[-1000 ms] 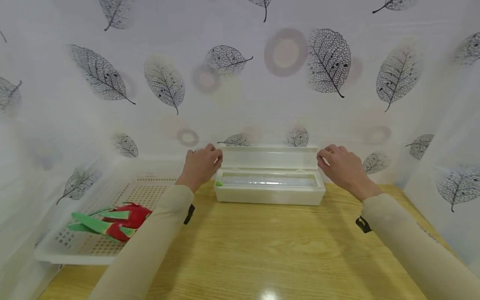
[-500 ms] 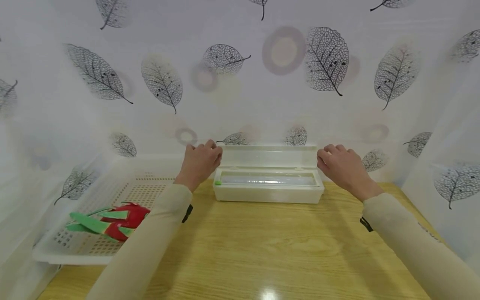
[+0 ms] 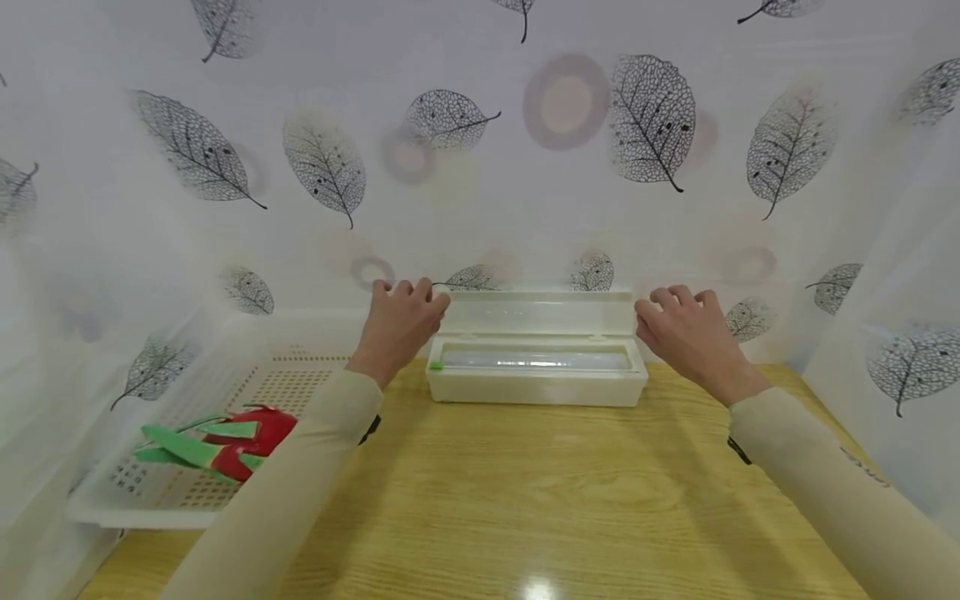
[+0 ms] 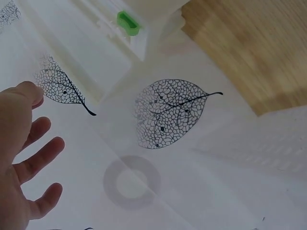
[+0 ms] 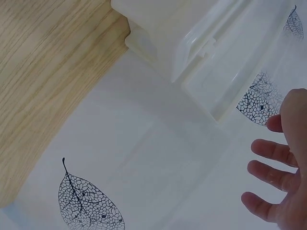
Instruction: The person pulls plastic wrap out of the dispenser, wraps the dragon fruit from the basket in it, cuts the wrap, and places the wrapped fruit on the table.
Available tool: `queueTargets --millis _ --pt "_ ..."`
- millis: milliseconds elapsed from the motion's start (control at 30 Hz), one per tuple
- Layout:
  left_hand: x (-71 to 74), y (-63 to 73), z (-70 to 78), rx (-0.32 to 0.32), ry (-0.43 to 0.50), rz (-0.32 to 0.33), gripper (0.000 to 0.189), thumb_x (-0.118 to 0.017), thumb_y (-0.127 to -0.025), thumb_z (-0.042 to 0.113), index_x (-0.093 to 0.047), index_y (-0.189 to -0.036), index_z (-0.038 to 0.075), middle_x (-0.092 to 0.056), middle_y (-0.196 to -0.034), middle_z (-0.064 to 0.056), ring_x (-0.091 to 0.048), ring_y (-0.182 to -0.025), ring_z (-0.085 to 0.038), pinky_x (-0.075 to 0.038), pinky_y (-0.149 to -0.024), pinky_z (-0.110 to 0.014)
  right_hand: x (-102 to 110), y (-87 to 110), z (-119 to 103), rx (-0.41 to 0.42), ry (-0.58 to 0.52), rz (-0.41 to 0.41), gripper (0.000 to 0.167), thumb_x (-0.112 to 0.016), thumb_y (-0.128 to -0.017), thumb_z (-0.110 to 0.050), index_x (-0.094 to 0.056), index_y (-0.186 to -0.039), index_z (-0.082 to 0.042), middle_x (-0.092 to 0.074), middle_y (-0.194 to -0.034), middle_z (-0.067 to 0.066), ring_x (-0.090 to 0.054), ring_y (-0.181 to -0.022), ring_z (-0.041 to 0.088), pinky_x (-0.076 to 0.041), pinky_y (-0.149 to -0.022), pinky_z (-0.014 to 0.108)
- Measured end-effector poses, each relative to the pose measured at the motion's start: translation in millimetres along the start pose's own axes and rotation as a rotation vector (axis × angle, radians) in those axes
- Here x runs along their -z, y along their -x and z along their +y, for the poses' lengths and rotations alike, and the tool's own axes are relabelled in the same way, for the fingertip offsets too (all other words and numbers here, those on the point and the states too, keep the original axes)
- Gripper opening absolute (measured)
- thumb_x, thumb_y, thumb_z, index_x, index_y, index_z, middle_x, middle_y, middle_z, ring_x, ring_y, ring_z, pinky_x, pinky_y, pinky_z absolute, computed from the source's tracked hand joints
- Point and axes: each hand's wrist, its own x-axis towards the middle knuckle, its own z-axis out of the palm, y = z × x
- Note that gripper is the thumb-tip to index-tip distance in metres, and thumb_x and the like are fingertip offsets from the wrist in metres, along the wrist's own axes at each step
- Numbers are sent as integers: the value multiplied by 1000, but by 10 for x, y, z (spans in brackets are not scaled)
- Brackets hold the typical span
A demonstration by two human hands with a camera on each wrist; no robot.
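Dispenser box point(image 3: 537, 367), a long translucent white one, is the anchor for everything, sitting at the back of the wooden bench point(image 3: 525, 492) right against the leaf-print curtain point(image 3: 480, 150).

Way off to the left of the box is a white perforated basket point(image 3: 150, 500) with a red and green dragon fruit point(image 3: 225, 440) lying in it. Closer in, the left hand point(image 3: 397, 327) is at the box's left end, up by the corner of the raised lid point(image 3: 540, 312). Its fingers point(image 4: 41, 158) are spread and relaxed, not gripping anything; in the left wrist view they're out in front of the curtain with a gap between them and the plastic. Just below that hand, on the box's left front corner, there's a small green tab point(image 3: 437, 366).

Inside the box you can see a clear roll point(image 3: 536, 360) lying lengthwise. The lid stands upright along the back edge.

On the right end of the box, the right hand point(image 3: 690, 333) mirrors the left one, up by the lid's corner. Fingers point(image 5: 268, 175) loose and splayed too, holding nothing; I can't tell if the tips actually touch the lid.
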Motion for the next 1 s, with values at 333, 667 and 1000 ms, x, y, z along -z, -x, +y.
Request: queueTargets --millis 333,667,1000 --pt "-2 31 -9 -3 -22 81 14 -71 -96 15 -62 -107 13 -63 -106 -12 -65 -97 -32 -54 -89 -59 -20 0 11 43 46 133 38 -32 -111 -29 -49 -88 -5 -52 -75 15 -47 -65 35 -40 -56 48" --pt "-22 39 -22 21 -20 137 14 -72 -96 24 -63 -103 15 -62 -107 -10 -63 -99 -32 -50 -91 -58 44 -51 0 69 61 203 38 -33 -111 -27 -46 -85 -4 -44 -73 13 -40 -61 32 -36 -53 45" --pt "-7 32 -40 33 13 173 17 -73 -95 28 -65 -105 16 -64 -109 -9 -65 -98 -31 -50 -89 -59 19 -46 29 21 28 157 38 -31 -111 -29 -48 -88 -4 -50 -77 16 -50 -67 39 -41 -56 51"
